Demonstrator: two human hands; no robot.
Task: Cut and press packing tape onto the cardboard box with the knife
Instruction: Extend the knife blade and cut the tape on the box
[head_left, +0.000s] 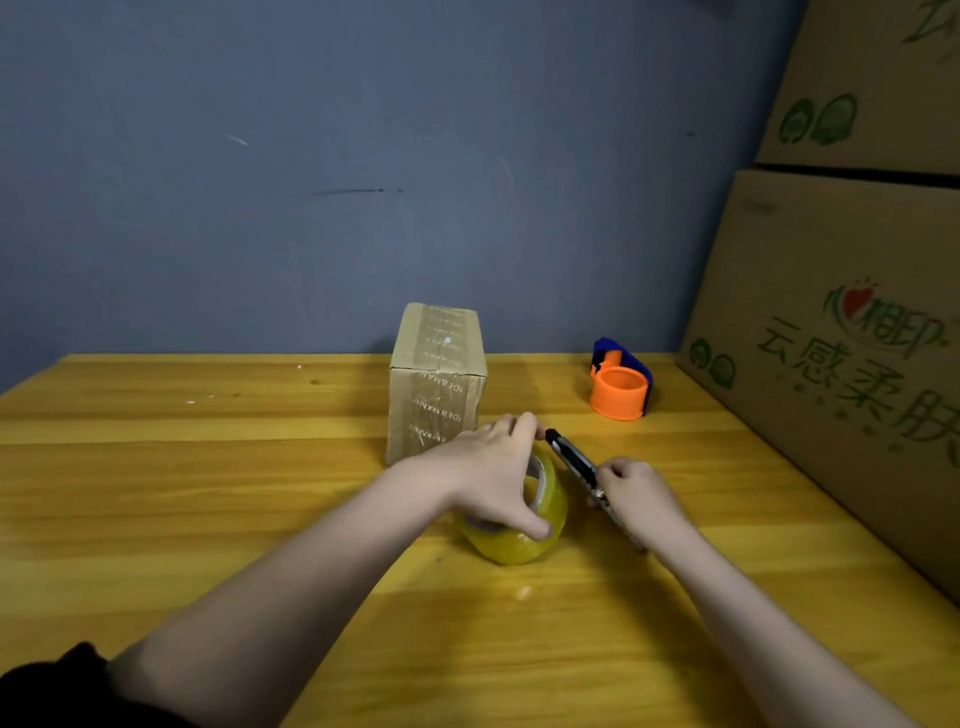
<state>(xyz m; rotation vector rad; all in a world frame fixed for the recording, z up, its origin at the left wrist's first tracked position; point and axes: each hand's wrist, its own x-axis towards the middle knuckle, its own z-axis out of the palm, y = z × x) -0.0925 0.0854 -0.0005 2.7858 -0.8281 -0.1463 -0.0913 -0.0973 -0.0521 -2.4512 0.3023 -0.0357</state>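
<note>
Your left hand (493, 470) grips the tape roll (524, 519) mid-table (208, 467); your right hand (636, 493) holds the knife (571, 457), tip near your left fingers. The box (436, 379) stands upright just behind, toward the far edge.

A wooden table (208, 467) runs up to a wall (363, 156) at its far edge. A small cardboard box (436, 384) stands upright on the table near the far edge, about mid-width. To its right, well apart and also far back, a tape dispenser (621, 382) sits on the table. Nearer than the box and just in front of it, a roll of packing tape (524, 530) lies on the table under the left hand (493, 473). Just right of the roll, the right hand (636, 496) holds a utility knife (574, 460), its far tip close to the left fingertips. Large stacked cartons (841, 291) stand along the right edge of the table.
</note>
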